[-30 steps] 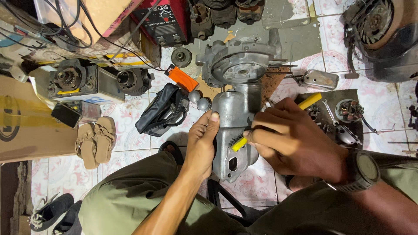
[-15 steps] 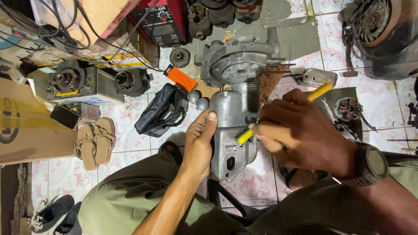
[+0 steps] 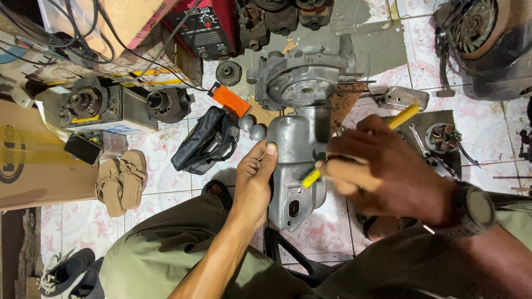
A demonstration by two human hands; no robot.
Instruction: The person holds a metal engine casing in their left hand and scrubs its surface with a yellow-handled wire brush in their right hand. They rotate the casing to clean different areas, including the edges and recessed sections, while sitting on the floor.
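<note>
The yellow-handled brush lies diagonally at frame centre, head lower left on the grey engine casing, handle upper right. The right hand wraps it; the left hand, fingers together, steadies the casing's left edge.

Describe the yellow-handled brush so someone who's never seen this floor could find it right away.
Start at the big grey engine casing standing between the person's knees on the tiled floor. The right hand crosses its right side, gripping the brush. It is the only bright yellow stick here, its ends poking out both sides of the fist.
</note>
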